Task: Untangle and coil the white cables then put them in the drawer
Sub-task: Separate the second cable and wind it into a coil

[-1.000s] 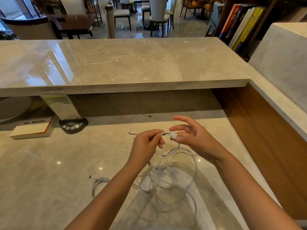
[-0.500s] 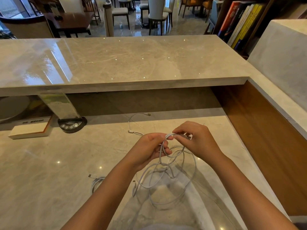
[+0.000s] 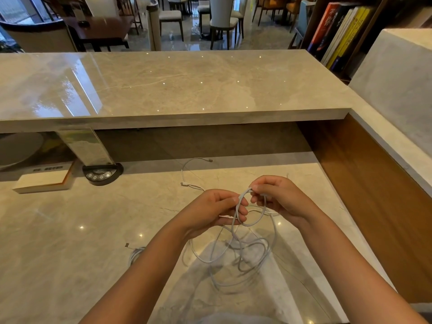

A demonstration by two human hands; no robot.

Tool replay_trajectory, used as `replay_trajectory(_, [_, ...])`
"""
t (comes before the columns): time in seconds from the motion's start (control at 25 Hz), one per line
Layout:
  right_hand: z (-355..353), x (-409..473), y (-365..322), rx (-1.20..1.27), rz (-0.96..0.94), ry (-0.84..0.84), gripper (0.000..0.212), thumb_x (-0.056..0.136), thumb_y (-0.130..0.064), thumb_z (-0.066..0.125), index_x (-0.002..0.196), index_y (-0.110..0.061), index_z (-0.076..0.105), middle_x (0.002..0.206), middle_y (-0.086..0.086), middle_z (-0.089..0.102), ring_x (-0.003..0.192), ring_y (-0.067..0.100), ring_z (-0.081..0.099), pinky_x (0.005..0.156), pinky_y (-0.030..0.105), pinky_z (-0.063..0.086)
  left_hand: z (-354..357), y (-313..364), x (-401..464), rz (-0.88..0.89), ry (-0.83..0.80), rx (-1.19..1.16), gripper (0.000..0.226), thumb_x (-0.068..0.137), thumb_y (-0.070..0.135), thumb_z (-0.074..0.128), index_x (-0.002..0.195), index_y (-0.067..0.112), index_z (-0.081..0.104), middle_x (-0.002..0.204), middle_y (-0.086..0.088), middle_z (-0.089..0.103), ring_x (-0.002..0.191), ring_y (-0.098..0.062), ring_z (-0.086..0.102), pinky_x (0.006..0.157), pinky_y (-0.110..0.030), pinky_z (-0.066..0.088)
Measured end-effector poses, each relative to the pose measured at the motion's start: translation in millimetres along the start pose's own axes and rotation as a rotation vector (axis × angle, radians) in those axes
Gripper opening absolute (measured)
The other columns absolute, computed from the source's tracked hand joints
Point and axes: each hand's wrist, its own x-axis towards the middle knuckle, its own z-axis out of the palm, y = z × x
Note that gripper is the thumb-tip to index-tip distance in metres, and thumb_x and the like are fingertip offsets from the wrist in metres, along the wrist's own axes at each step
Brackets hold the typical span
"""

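Left hand (image 3: 211, 210): fingers curled, gripping a strand of the cable (image 3: 243, 256) at mid-length.
Right hand (image 3: 278, 198): thumb and fingertips pinched on the top of a small loop, just beside the left hand.
Cable position: held between both hands; tangled loops hanging below, resting on the counter (image 3: 70, 242).
Second cable (image 3: 187, 174): beyond the hands, loose on the counter.
Third cable (image 3: 135, 253): beside the left forearm, bunched.
Handling: judged light, thin, limp, smooth; likely to slip and spring back into kinks.
Grip point: near a plug end, feeding loops one by one.
Drawer: not in view.
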Motion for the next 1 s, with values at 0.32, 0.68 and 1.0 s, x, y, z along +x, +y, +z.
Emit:
replay_trajectory(0.32, [24.9, -10.7, 6.5, 0.177, 0.081, -0.134, 0.042, 0.09, -0.048, 0.043, 0.118, -0.02, 0.056, 0.103, 0.015, 0.071, 0.092, 0.028, 0.069, 0.087, 0.037, 0.05, -9.9, 9.3, 14.8, 0.301, 0.108, -0.553, 0.022, 0.096, 0.008, 0.036, 0.088, 0.007, 0.056, 0.065, 0.0, 0.06, 0.06, -0.008, 0.061, 0.069, -0.024, 0.057])
replay_trajectory(0.68, [-2.9, -8.3, 13.9, -0.252, -0.07, -0.087, 0.02, 0.091, -0.012, 0.053, 0.079, -0.004, 0.067, 0.063, 0.001, 0.061, 0.057, 0.007, 0.056, 0.055, 0.016, 0.046, -29.5, 22.5, 15.8, 0.411, 0.223, -0.763, 0.021, 0.096, 0.009, 0.038, 0.087, 0.008, 0.057, 0.066, -0.002, 0.057, 0.061, -0.008, 0.059, 0.071, -0.025, 0.057])
replay_trajectory(1.0, [-66.5, 14.3, 52.7, -0.412, 0.37, 0.484, 0.028, 0.095, -0.019, 0.04, 0.081, -0.005, 0.06, 0.073, 0.011, 0.06, 0.063, 0.023, 0.056, 0.062, 0.032, 0.047, -57.2, 21.8, -1.7, 0.433, 0.288, -0.802, 0.012, 0.088, 0.013, 0.047, 0.089, 0.01, 0.058, 0.064, 0.001, 0.059, 0.058, -0.005, 0.058, 0.069, -0.023, 0.056])
